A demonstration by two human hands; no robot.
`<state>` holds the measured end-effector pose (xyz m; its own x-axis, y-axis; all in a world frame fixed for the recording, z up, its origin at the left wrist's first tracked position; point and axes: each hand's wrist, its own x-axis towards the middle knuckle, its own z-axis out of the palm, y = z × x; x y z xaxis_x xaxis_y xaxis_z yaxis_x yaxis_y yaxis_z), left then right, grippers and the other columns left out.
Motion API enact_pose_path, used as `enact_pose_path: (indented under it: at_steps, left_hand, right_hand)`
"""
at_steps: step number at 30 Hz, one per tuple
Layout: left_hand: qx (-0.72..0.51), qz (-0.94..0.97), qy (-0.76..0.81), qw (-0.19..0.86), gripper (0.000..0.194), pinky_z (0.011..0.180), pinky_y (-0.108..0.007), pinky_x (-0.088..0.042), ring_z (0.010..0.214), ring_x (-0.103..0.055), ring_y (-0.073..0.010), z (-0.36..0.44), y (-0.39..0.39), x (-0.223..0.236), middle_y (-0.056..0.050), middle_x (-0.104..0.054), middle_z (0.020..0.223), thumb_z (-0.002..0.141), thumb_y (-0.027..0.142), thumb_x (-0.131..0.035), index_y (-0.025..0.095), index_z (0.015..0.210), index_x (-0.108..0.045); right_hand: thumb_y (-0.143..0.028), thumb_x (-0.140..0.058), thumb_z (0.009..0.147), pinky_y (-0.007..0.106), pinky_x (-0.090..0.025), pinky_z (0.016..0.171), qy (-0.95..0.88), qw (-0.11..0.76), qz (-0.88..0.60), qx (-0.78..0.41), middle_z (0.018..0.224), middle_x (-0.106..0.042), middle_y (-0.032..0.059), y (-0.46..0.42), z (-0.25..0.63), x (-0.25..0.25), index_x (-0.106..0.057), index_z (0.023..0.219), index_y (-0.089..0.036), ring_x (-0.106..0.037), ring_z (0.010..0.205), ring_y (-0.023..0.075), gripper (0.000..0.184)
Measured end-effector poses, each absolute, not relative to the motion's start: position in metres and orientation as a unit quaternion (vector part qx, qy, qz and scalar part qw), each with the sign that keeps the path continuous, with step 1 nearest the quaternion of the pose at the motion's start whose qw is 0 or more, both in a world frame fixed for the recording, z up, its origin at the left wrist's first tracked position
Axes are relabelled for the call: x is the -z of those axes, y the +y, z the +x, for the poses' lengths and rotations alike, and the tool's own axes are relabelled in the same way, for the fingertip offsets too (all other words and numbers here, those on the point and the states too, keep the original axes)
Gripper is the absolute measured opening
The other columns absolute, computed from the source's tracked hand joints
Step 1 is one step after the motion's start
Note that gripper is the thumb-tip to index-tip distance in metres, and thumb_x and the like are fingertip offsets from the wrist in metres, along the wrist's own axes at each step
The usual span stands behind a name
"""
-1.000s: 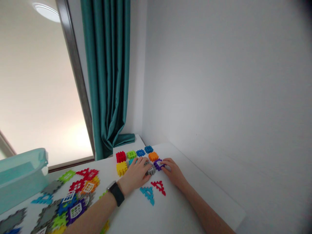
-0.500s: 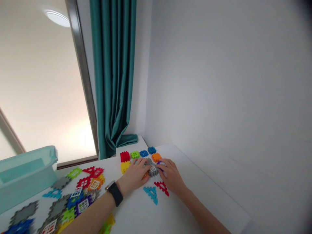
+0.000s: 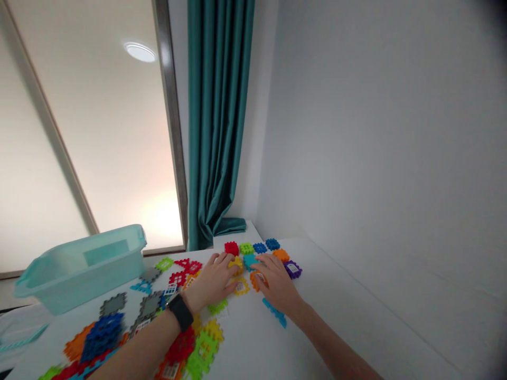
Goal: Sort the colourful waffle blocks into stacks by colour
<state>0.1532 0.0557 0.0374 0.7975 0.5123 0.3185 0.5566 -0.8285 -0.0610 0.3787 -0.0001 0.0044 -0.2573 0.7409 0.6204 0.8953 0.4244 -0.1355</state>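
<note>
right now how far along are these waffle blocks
Looks done: a red cube, green cube, two blue cubes, orange cube and purple cube stand in an arc. In hand: left hand at a yellow block, right hand at a teal block. Left: flat loose pieces lying by the plastic bin.

pale blue plastic tub [image 3: 79, 269] sat on the left end of the white table [image 3: 356, 301], w/ a teal curtain [image 3: 217, 121] hanging next to the window [image 3: 79, 137] (bottom bit all bunched up tbh) & a plain white wall [image 3: 376, 132] on the right.
</note>
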Motion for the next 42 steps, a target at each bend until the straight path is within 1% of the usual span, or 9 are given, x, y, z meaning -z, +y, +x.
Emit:
enact_pose_path:
  at_steps: [5,10,14,20,22,27,33,38,42]
  left_hand:
    - [0.128,-0.936,-0.319,0.074,0.026,0.101,-0.049,-0.040,0.118,-0.051,-0.0312,0.113,0.050,-0.041,-0.010,-0.057,0.127,0.093,0.033,-0.062,0.025,0.118,-0.064]
    - [0.109,-0.928,-0.349,0.069,0.024,0.104,-0.049,-0.038,0.117,-0.052,-0.0307,0.072,0.042,-0.042,-0.010,-0.059,0.124,0.091,0.031,-0.064,0.024,0.113,-0.066]
    - [0.109,-0.918,-0.375,0.064,0.026,0.106,-0.050,-0.036,0.120,-0.051,-0.0314,0.038,0.038,-0.039,-0.009,-0.060,0.125,0.092,0.032,-0.061,0.024,0.117,-0.065]
    - [0.104,-0.911,-0.399,0.015,0.023,0.098,-0.045,-0.041,0.109,-0.057,-0.0295,-0.006,0.032,-0.033,-0.007,-0.065,0.111,0.090,0.031,-0.063,0.026,0.112,-0.066]
    - [0.101,-0.909,-0.403,-0.004,0.022,0.096,-0.043,-0.042,0.108,-0.059,-0.0289,-0.017,0.029,-0.032,-0.006,-0.066,0.109,0.090,0.030,-0.062,0.026,0.111,-0.066]
    - [0.117,-0.885,-0.450,-0.034,0.023,0.096,-0.042,-0.044,0.110,-0.060,-0.0281,-0.038,0.020,-0.029,-0.005,-0.067,0.113,0.092,0.028,-0.060,0.027,0.114,-0.066]
    - [0.167,-0.858,-0.484,-0.046,0.024,0.096,-0.041,-0.046,0.113,-0.060,-0.0279,-0.058,0.016,-0.023,-0.006,-0.068,0.115,0.093,0.028,-0.056,0.025,0.115,-0.066]
    - [0.185,-0.847,-0.495,-0.059,0.026,0.098,-0.041,-0.047,0.113,-0.060,-0.0275,-0.075,0.017,-0.019,-0.006,-0.069,0.117,0.092,0.024,-0.055,0.024,0.115,-0.066]
    - [0.187,-0.843,-0.500,-0.067,0.025,0.099,-0.039,-0.047,0.115,-0.061,-0.0268,-0.082,0.016,-0.014,-0.006,-0.069,0.120,0.091,0.024,-0.056,0.024,0.114,-0.066]
  right_hand:
    - [-0.013,-0.053,0.091,0.051,-0.043,0.107,-0.802,0.307,-0.498,0.117,0.121,-0.066,0.0095,0.005,0.348,-0.010,-0.067,0.109,-0.023,-0.054,0.122,0.0286,0.025]
    - [-0.012,-0.057,0.090,0.051,-0.043,0.108,-0.830,0.298,-0.462,0.089,0.121,-0.065,0.0086,0.011,0.313,-0.012,-0.066,0.113,-0.024,-0.053,0.123,0.0277,0.028]
    - [-0.012,-0.059,0.089,0.050,-0.041,0.109,-0.848,0.285,-0.442,0.060,0.120,-0.065,0.0076,0.014,0.287,-0.013,-0.066,0.112,-0.024,-0.053,0.122,0.0270,0.027]
    - [-0.011,-0.061,0.088,0.047,-0.044,0.105,-0.876,0.254,-0.410,0.012,0.116,-0.066,0.0065,0.013,0.256,-0.016,-0.066,0.111,-0.024,-0.055,0.117,0.0261,0.027]
    - [-0.011,-0.062,0.087,0.046,-0.044,0.103,-0.882,0.250,-0.399,-0.007,0.114,-0.067,0.0062,0.012,0.247,-0.015,-0.067,0.110,-0.024,-0.056,0.115,0.0261,0.027]
    - [-0.012,-0.063,0.089,0.044,-0.044,0.102,-0.901,0.236,-0.361,-0.045,0.111,-0.069,0.0051,0.013,0.224,-0.010,-0.068,0.106,-0.024,-0.058,0.111,0.0242,0.022]
    - [-0.016,-0.067,0.088,0.041,-0.043,0.103,-0.913,0.224,-0.336,-0.049,0.113,-0.069,0.0039,0.013,0.197,-0.011,-0.068,0.106,-0.024,-0.058,0.112,0.0234,0.019]
    - [-0.016,-0.066,0.089,0.039,-0.043,0.103,-0.914,0.233,-0.326,-0.059,0.114,-0.068,0.0038,0.021,0.176,-0.012,-0.066,0.111,-0.025,-0.058,0.113,0.0225,0.023]
    - [-0.018,-0.069,0.088,0.041,-0.044,0.102,-0.907,0.245,-0.336,-0.070,0.120,-0.066,0.0072,0.034,0.161,-0.004,-0.065,0.114,-0.024,-0.057,0.116,0.0250,0.027]
